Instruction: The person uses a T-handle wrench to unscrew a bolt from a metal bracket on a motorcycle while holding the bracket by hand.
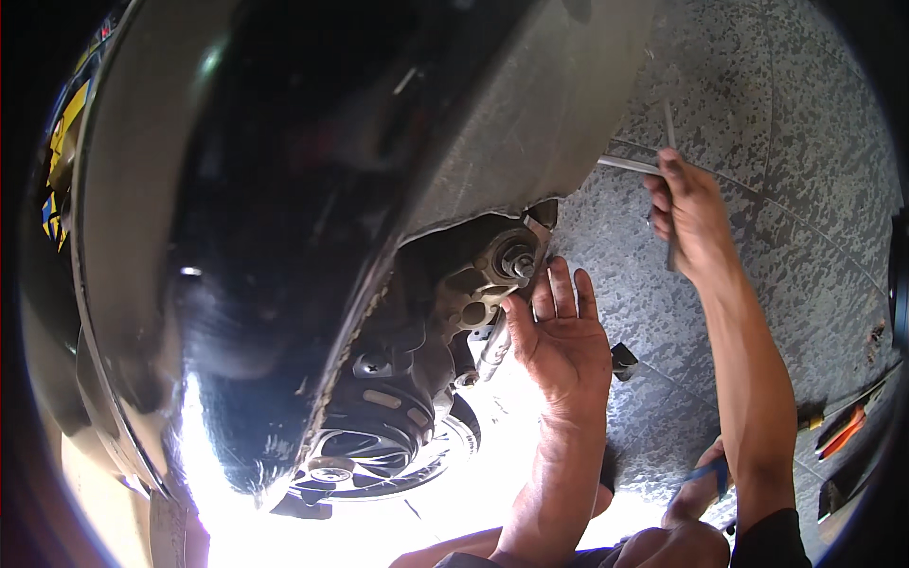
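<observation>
My left hand (565, 355) is open, palm showing and fingers stretched out. Its fingertips are beside a metal bracket (485, 281) with a threaded axle end and nut (518, 262); whether they touch it I cannot tell. Below the bracket, a shock absorber (494, 350) runs down next to my thumb. To the right, over the floor, my right hand (689, 213) is closed around a T-handle wrench (627, 165), its bars sticking out above, below and left of the fist. A large black body panel (275, 189) of a vehicle, likely a scooter, fills the left side.
A spoked wheel (454, 445) lies low behind the bracket in strong glare. On the speckled grey tile floor (720, 85) are a small dark piece (623, 362) and an orange-handled tool (842, 433) at the right. A foot in a blue sandal strap (705, 478) shows near the lower edge.
</observation>
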### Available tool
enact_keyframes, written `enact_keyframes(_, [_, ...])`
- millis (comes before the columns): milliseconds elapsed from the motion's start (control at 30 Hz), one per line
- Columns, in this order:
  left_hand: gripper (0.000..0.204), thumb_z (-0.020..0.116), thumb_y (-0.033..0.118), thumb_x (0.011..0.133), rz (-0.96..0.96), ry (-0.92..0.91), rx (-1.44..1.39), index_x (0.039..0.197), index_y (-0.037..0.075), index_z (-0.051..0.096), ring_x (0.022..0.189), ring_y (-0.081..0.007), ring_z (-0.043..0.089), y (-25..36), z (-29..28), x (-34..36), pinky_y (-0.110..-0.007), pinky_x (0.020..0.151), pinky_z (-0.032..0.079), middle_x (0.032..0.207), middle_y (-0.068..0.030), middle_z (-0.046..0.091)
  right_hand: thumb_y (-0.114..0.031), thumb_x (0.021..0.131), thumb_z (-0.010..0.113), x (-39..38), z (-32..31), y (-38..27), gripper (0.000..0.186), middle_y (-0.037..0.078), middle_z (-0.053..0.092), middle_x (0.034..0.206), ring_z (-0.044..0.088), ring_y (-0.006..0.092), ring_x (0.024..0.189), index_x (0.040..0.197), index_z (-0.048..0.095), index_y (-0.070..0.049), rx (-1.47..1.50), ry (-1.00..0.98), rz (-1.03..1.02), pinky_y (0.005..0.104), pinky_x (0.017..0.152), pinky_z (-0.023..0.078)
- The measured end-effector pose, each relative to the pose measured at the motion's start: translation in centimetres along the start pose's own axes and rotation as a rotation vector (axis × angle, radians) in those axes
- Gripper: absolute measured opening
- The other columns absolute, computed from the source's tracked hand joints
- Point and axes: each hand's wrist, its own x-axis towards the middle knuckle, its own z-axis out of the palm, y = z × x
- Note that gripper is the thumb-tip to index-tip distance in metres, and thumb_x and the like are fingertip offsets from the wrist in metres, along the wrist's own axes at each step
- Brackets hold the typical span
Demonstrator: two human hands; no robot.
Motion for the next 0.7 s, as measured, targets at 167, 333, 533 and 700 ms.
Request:
enact_keyframes(167, [0.041,0.058,0.036,0.093,0.016,-0.025,0.036,0.125,0.012,0.049,0.116,-0.0212,0.053,0.2,-0.6,0.4,-0.043,0.106,0.036,0.120,-0.0067,0.057,-0.044,0.092,0.058,1.3,4.4,1.5,0.042,-0.003,0.046,0.060,0.038,0.0050,0.046,0.083,0.057,-0.003,0.192,-0.136,0.119,0.0197,0.042,0.033])
enact_keyframes(333, [0.040,0.057,0.036,0.094,0.023,-0.022,0.036,0.125,0.012,0.049,0.116,-0.0212,0.053,0.3,-0.7,0.4,-0.043,0.106,0.037,0.119,-0.0070,0.058,-0.045,0.091,0.060,1.5,5.1,1.5,0.043,-0.003,0.045,0.061,0.038,0.0050,0.048,0.087,0.055,-0.002,0.231,-0.179,0.146,0.0209,0.045,0.034])
enact_keyframes(533, [0.040,0.057,0.036,0.094,0.016,-0.022,0.032,0.125,0.012,0.049,0.116,-0.0213,0.053,0.2,-0.8,0.4,-0.043,0.106,0.037,0.119,-0.0067,0.058,-0.044,0.091,0.061,1.6,5.0,1.8,0.042,-0.004,0.044,0.060,0.038,0.0055,0.048,0.088,0.055,-0.003,0.220,-0.210,0.178,0.0216,0.045,0.034])
enact_keyframes(700, [0.042,0.057,0.037,0.093,0.017,-0.006,0.044,0.126,0.012,0.048,0.116,-0.0214,0.053,0.1,-0.8,0.3,-0.043,0.106,0.036,0.120,-0.0067,0.057,-0.039,0.094,0.056,1.6,5.5,1.3,0.035,-0.004,0.045,0.059,0.039,0.0057,0.046,0.086,0.055,-0.004,0.230,-0.196,0.288,0.0217,0.044,0.032])
